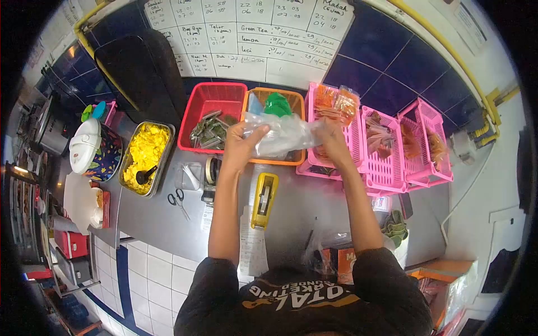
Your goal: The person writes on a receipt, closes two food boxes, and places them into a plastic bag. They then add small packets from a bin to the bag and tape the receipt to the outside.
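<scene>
Head view: the left hand (242, 147) and right hand (334, 140) both pinch a clear plastic bag (283, 134), stretched between them above the orange basket (291, 101). Keeping both grips near the bag's mouth should hold it taut and open. The grey counter (151, 218) carries a yellow tape dispenser (263, 200), scissors (178, 200) and pink baskets (386, 162); blue tiles behind.
</scene>
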`<action>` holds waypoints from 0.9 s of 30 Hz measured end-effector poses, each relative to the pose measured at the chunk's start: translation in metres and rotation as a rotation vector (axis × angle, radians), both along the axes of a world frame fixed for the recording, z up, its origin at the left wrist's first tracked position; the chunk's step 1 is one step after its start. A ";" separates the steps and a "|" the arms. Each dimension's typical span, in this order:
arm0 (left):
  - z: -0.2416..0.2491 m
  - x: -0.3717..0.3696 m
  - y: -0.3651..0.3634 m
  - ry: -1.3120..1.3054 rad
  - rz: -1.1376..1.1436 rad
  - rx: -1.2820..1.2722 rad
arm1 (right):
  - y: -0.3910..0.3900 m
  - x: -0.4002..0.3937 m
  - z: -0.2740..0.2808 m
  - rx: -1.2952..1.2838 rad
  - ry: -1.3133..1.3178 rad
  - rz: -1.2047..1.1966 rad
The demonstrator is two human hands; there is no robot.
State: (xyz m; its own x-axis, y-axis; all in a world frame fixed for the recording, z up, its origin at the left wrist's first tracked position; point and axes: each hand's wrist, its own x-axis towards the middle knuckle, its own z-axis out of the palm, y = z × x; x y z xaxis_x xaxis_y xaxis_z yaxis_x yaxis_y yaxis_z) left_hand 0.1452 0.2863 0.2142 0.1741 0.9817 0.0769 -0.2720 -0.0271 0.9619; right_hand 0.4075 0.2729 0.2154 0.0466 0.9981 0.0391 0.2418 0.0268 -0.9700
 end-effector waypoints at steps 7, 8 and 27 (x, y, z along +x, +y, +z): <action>0.049 0.019 -0.055 0.249 0.108 0.242 | -0.040 -0.035 0.034 -0.096 0.015 0.074; 0.050 0.021 -0.063 0.345 0.136 0.353 | -0.051 -0.032 0.033 -0.121 0.029 0.050; -0.016 0.244 -0.319 0.602 -0.772 0.956 | -0.417 0.153 0.070 -0.302 -0.179 -0.354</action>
State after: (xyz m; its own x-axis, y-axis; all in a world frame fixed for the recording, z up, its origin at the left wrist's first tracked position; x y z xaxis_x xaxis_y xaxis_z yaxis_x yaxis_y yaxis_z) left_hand 0.3892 -0.0324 0.1985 0.8957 0.2279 0.3817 -0.0704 -0.7751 0.6279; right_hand 0.5605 -0.1440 0.2854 0.4037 0.8904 -0.2104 0.3491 -0.3625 -0.8641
